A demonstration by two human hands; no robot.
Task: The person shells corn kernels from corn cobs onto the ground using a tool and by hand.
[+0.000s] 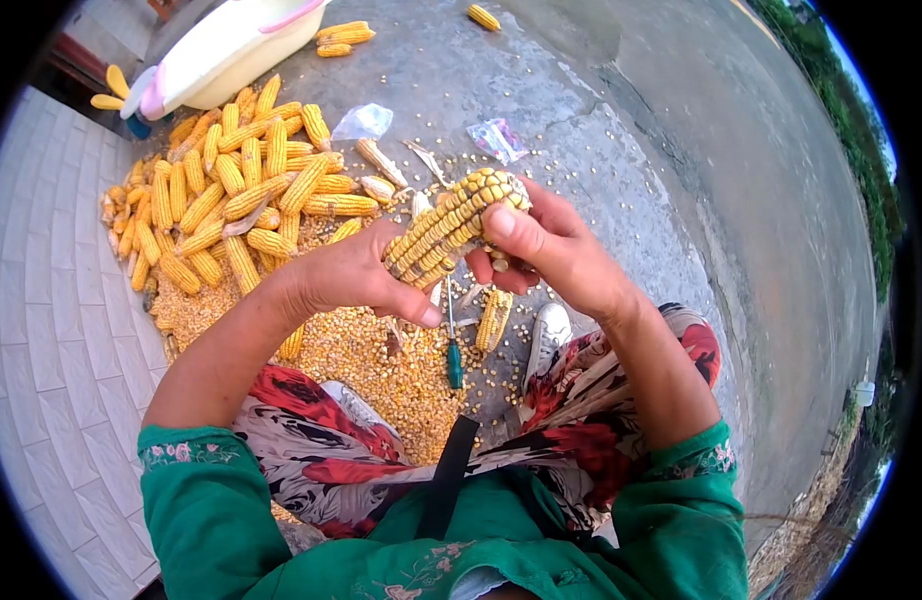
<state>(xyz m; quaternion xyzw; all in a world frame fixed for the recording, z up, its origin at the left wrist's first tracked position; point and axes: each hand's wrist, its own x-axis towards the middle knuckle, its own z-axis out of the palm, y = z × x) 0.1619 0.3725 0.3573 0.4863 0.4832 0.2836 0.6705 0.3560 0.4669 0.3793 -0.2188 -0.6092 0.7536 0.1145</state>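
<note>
A corn cob (449, 228) is held up between my two hands, tilted, with some rows of kernels gone. My left hand (356, 272) grips its lower left end, thumb extended beneath. On the upper right end, my right hand (556, 245) presses its thumb against the kernels, fingers curled behind. Below the cob, a screwdriver (454, 362) with a green handle lies on the ground. Beside it rests another, partly stripped corn cob (495, 320). Loose kernels (366, 375) form a heap under my left forearm.
A large pile of corn cobs (231, 185) lies at the left, near a tiled wall (61, 330). Behind it stands a pale basin (226, 55) with pink trim. Plastic wrappers (364, 122) and scattered kernels lie on the concrete (671, 120). My shoe (550, 335) is close by.
</note>
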